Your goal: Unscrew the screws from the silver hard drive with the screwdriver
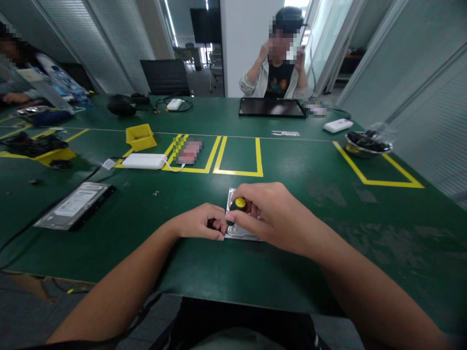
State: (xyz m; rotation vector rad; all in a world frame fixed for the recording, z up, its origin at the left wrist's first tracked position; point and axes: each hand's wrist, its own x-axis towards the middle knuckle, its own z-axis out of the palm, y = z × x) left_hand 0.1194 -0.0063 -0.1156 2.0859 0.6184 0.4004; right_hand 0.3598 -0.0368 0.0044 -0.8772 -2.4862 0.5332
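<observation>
Near the close edge of the green table [292, 163], straight ahead of you, the hard drive [241, 234] lies flat between your hands, probably set there so both can reach it without stretching. Your right hand [272, 209] has its thumb and fingers closed round the screwdriver [240, 203], yellow end up — a grip that seems meant to press down and twist. Its tip is hidden. Your left hand [200, 221] sits low at the drive's left edge, fingers curled inward, likely bracing it against turning; you can't tell whether they pinch anything. Your right forearm slants in from the lower right, wrist arched above the metal; your left comes from the lower left, lower and flatter. Small metal bits [156, 193] and a second drive [73, 206] lie off to your left — apart from the working spot.
</observation>
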